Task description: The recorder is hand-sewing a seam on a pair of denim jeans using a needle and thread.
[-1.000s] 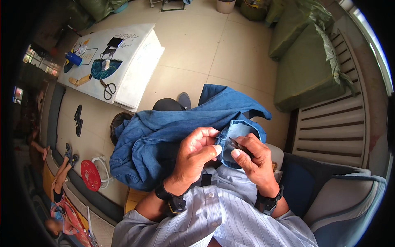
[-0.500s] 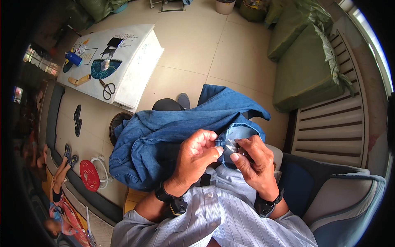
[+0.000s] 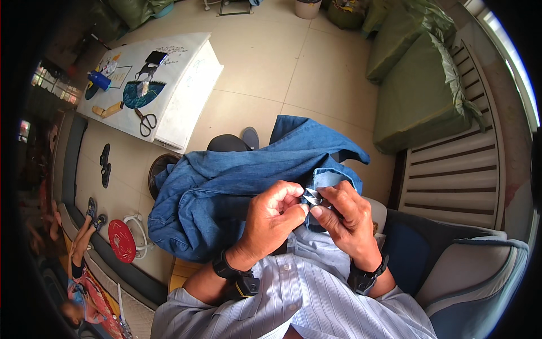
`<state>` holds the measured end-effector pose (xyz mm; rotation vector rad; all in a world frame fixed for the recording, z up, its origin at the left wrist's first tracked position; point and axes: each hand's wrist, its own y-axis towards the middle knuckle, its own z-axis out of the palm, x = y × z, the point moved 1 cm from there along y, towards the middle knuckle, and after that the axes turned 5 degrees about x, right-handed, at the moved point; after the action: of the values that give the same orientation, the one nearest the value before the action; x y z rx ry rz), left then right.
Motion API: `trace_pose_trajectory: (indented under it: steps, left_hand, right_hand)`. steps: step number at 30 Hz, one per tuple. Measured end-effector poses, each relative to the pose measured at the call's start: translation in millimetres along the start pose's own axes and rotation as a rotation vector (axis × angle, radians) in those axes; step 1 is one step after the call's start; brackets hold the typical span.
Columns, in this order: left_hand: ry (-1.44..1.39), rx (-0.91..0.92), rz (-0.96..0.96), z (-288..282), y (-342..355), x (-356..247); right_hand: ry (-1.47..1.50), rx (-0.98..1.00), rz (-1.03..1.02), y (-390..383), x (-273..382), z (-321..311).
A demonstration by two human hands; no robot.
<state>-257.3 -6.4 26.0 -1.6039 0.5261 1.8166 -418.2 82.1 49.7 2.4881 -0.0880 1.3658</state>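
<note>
A blue denim garment (image 3: 226,181) lies bunched across my lap, with a lighter blue underside turned up near my fingers. My left hand (image 3: 268,220) is closed, thumb and fingertips pinching a narrow edge of the denim. Close beside it, my right hand (image 3: 351,226) is closed on a small shiny piece (image 3: 312,196), silvery or clear, whose kind I cannot make out. The piece meets the denim edge between the two sets of fingertips. Part of the piece and the cloth is hidden behind my right fingers.
A white table (image 3: 189,85) at the far left carries black-handled scissors (image 3: 145,122), a blue cylinder (image 3: 99,80) and a wooden piece. A red stool (image 3: 122,241) stands left, near another person lying down. Green wrapped bundles (image 3: 420,96) rest by a white slatted rack; a cushioned chair is at right.
My right hand has shifted slightly left, bringing the shiny piece against the denim edge at my left fingertips. The light underside has folded over a little.
</note>
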Motion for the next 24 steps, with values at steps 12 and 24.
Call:
trace_pose_trajectory:
  steps: [12,24]
  left_hand:
    - [-0.192,0.092,-0.120,-5,2,-4]
    - [-0.238,0.093,-0.157,-6,2,1]
  right_hand:
    - [0.142,0.056,-0.013,0,-9,-1]
    - [0.220,0.058,0.032,-3,-15,1]
